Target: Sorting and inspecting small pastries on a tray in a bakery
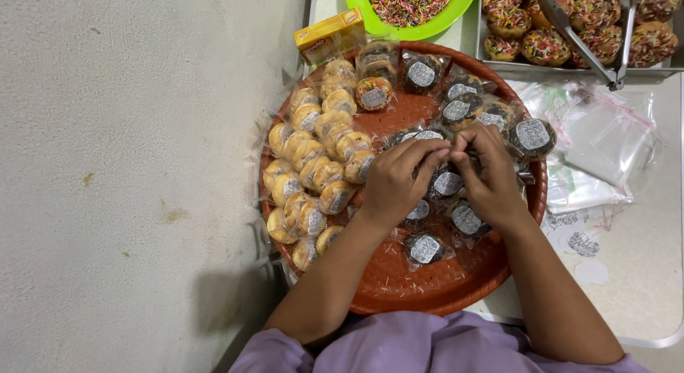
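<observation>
Pinching one wrapped dark pastry (447, 175) between them, left hand (394, 184) and right hand (491, 175) close together.

Your left hand (394, 184) and right hand (491, 177) pinch a clear, crinkly glossy plastic wrap (445, 182) w/ a matt paper sticker. Round tray (442, 287) under them: orange-red plastic, woven-textured, matt. At 9 o'clock, pale cakes (313, 173) in shiny film. At 12, smooth glossy green plastic plate (356, 6); yellow cardboard box (329, 35) beside it. At 1–2, polished metal tongs (581, 42) on a metal pan (570, 72). At 3, clear plastic bags (605, 138), smooth. Sleeves (427, 344): soft purple cloth.
</observation>
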